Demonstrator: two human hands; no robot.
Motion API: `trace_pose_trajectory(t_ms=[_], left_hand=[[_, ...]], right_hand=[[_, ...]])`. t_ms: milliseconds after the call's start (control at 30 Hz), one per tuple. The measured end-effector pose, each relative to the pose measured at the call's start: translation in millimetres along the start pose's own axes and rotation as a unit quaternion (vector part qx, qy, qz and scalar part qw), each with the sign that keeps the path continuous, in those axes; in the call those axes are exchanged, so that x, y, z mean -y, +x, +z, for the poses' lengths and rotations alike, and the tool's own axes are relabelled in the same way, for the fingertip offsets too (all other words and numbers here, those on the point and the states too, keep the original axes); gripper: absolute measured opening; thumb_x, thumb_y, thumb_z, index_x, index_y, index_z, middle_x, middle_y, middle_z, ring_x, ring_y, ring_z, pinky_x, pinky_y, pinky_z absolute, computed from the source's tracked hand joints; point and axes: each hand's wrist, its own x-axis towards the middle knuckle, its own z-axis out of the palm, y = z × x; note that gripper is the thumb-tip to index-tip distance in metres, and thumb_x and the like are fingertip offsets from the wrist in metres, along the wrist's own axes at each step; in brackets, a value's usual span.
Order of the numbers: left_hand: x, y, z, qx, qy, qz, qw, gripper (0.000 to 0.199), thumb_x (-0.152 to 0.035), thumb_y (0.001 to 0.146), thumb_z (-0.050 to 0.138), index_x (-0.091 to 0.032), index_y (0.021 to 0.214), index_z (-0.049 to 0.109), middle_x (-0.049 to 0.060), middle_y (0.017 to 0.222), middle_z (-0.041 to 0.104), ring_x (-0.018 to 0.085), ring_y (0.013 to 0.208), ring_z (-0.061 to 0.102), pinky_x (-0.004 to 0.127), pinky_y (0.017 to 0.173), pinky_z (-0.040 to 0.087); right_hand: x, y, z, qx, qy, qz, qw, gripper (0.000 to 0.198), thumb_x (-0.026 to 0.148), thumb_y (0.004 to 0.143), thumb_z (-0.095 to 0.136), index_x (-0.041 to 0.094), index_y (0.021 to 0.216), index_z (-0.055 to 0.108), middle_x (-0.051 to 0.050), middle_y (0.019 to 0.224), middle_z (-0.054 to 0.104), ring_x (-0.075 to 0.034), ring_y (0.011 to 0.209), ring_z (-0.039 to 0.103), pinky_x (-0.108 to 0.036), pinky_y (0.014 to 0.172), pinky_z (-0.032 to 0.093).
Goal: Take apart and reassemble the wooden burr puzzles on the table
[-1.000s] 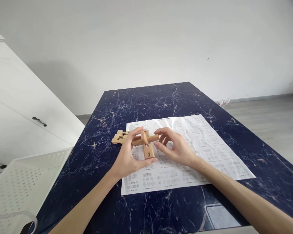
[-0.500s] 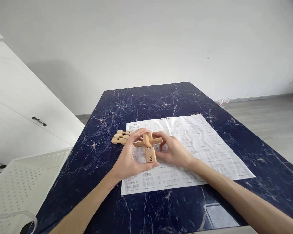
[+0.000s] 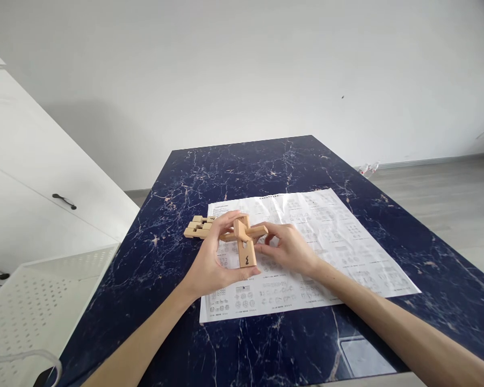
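Above the sheet, a wooden burr puzzle (image 3: 246, 252) of interlocking bars is held up, with a "3" mark on its lower end. My left hand (image 3: 212, 263) is closed on it from the left, thumb under the near end and fingers over the top. My right hand (image 3: 288, 247) is at its right side, fingers bent in behind the sideways bar. Its fingertips are partly hidden by the puzzle. Several notched wooden pieces (image 3: 196, 230) lie together left of the puzzle, partly covered by my left fingers.
A creased printed instruction sheet (image 3: 326, 263) lies under my hands on the dark blue marbled table (image 3: 233, 172). A flat rectangular panel (image 3: 365, 356) is at the near edge. To the left stand a white cabinet (image 3: 36, 161) and a perforated white surface (image 3: 36, 301).
The puzzle has tilted slightly, and its upright bar leans more toward the left. My right fingers have shifted a little lower behind it. The left hand keeps its grip.
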Motion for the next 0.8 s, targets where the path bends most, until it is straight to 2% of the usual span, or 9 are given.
trace_pose_trajectory(t_ms=[100, 300, 533, 800], left_hand=[[0.5, 0.1, -0.6, -0.004, -0.002, -0.001, 1.0, 0.095, -0.039, 0.074, 0.095, -0.041, 0.153, 0.041, 0.01, 0.16, 0.043, 0.036, 0.142, 0.051, 0.062, 0.117, 0.047], [-0.5, 1.1, -1.7, -0.002, -0.008, -0.007, 1.0, 0.094, -0.037, 0.075, 0.095, -0.042, 0.152, 0.041, 0.009, 0.159, 0.044, 0.035, 0.143, 0.05, 0.061, 0.119, 0.045], [6.5, 2.0, -6.4, -0.005, -0.021, -0.006, 1.0, 0.097, -0.036, 0.075, 0.095, -0.039, 0.155, 0.039, 0.012, 0.162, 0.042, 0.038, 0.148, 0.045, 0.062, 0.123, 0.039], [7.4, 4.1, -10.9, -0.007, -0.03, -0.01, 0.999, 0.094, -0.038, 0.077, 0.093, -0.042, 0.154, 0.04, 0.009, 0.163, 0.04, 0.038, 0.148, 0.044, 0.06, 0.122, 0.04]], right_hand=[[0.9, 0.6, -1.6, -0.008, 0.0, 0.001, 1.0, 0.015, 0.03, 0.094, 0.07, 0.027, 0.108, 0.075, -0.001, 0.092, 0.08, -0.017, 0.066, 0.068, -0.031, 0.06, 0.056], [-1.0, 1.9, -4.4, -0.014, 0.004, 0.003, 1.0, 0.015, 0.032, 0.093, 0.073, 0.027, 0.108, 0.074, 0.0, 0.091, 0.08, -0.017, 0.07, 0.071, -0.033, 0.069, 0.059], [-2.6, 3.8, -8.6, -0.027, 0.035, 0.017, 0.999, 0.028, 0.04, 0.091, 0.077, 0.026, 0.116, 0.075, -0.003, 0.096, 0.082, -0.021, 0.083, 0.076, -0.039, 0.078, 0.062], [-5.9, 4.8, -14.2, -0.042, 0.088, 0.048, 0.994, 0.041, 0.047, 0.086, 0.083, 0.024, 0.119, 0.075, -0.007, 0.103, 0.082, -0.025, 0.091, 0.078, -0.047, 0.089, 0.063]])
